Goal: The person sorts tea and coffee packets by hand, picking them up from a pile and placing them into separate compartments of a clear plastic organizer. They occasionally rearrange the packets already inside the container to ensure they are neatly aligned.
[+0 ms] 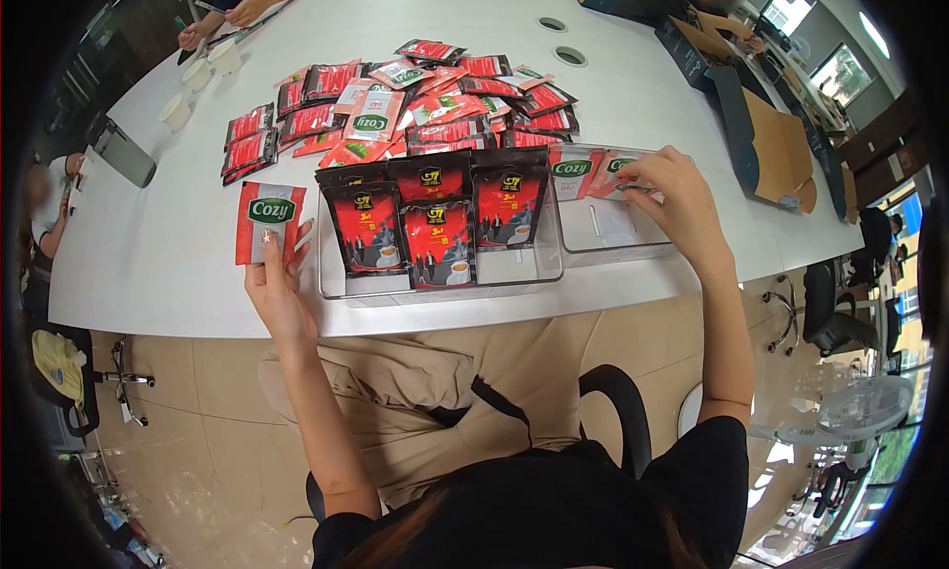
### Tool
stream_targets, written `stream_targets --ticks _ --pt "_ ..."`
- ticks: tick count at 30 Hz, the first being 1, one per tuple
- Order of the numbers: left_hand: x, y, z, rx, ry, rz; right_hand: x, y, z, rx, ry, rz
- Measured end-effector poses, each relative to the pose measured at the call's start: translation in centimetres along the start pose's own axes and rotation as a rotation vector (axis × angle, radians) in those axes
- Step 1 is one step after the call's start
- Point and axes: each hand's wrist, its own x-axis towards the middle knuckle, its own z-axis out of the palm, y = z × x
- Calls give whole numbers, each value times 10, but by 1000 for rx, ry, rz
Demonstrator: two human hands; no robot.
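Between the thumb and fingers of my left hand [280, 290] is a red and white Cozy packet [269, 223], upright just left of a clear bin [435, 294]. Red and black G7 coffee packets [436, 245] stand in that bin. My right hand [682, 201] is over a second clear bin [615, 248], its fingers pinched on a Cozy packet [620, 176] near the back wall. More Cozy packets [570, 172] lean at that bin's back left. Behind the bins lies a heap of Cozy and coffee packets [435, 106].
White paper cups [176, 112] and a grey tumbler [126, 154] stand at the left of the white table [198, 302]. Open cardboard boxes [776, 154] lie along its right edge. Another person's hands [244, 13] are at the far left edge.
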Motion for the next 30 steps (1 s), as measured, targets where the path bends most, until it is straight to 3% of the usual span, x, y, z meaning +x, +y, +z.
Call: stream_targets --ticks 11,17,30 --pt "0 0 -2 0 -8 -2 10 7 -8 -71 59 -84" --pt "-1 0 -1 4 -2 -4 15 4 -10 -245 37 -25" --pt "0 -1 -2 -4 -13 7 19 8 1 -203 7 -11"
